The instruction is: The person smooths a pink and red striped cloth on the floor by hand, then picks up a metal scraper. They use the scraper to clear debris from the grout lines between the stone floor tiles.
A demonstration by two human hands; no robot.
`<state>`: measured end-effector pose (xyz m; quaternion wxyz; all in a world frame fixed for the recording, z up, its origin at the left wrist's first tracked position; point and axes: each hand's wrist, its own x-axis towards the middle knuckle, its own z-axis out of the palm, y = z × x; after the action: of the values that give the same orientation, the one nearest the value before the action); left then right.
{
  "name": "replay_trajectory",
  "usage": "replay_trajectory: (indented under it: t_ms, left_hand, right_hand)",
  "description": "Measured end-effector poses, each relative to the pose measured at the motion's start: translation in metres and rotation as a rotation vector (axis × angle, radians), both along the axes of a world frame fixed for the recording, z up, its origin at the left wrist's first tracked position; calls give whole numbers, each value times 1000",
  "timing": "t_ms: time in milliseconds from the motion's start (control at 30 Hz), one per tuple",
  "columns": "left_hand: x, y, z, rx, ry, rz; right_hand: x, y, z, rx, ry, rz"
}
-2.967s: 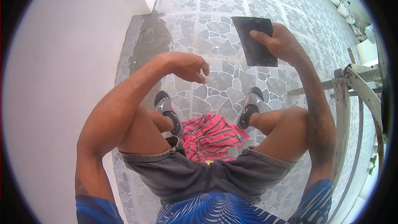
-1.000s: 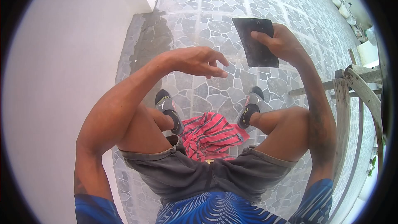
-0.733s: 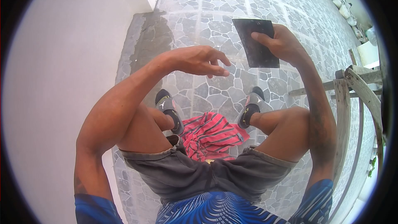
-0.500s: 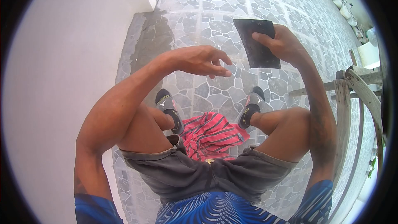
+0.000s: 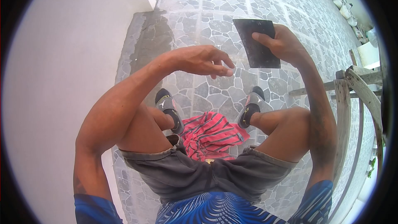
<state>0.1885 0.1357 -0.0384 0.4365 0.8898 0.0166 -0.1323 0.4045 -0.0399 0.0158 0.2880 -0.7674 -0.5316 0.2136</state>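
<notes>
My right hand (image 5: 285, 46) holds a thin, flat black rectangular sheet (image 5: 258, 54) up in front of me, with the thumb across its face and the fingers behind it. The sheet's left edge bows slightly, and a few pale specks mark its surface; its exact kind does not show. To the left of the sheet and apart from it, my left hand (image 5: 204, 61) hangs in the air, fingers loosely bent and spread, holding nothing. Below, between my feet, a pink cloth with dark stripes (image 5: 213, 135) lies bunched on the floor.
A white wall (image 5: 62, 79) rises close along my left side. Grey stone-patterned paving (image 5: 224, 0) runs ahead, with a darker patch (image 5: 153, 33) beside the wall. At my right stands a weathered wooden frame (image 5: 343, 99). Several pale bags (image 5: 348, 14) line the far right edge.
My left hand's fingertips have shifted very slightly to the right. My right hand and the black sheet stay where they were.
</notes>
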Motion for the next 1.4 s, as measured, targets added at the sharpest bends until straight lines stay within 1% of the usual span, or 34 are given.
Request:
replay_trajectory:
  t_ms: [167, 367, 567, 667, 867, 1067, 1400]
  left_hand:
    - [-1, -3, 1, -4, -10, 35]
    - [-1, -4, 6, -39, -3, 9]
    - [1, -5, 3, -18, -7, 28]
    - [0, -6, 3, -38, -13, 35]
    - [0, -9, 8, -101, -37, 48]
    - [1, -10, 8, -111, -30, 52]
    - [2, -11, 7, -151, -52, 51]
  right_hand:
    - [-1, 0, 1, -11, 5, 3]
    - [1, 1, 1, -28, -11, 9]
    - [-1, 1, 0, -20, -1, 9]
    - [-2, 1, 2, -36, 0, 8]
    - [-4, 1, -1, 27, 3, 14]
    - [-1, 2, 0, -30, 3, 29]
    - [-5, 2, -2, 7, 44, 29]
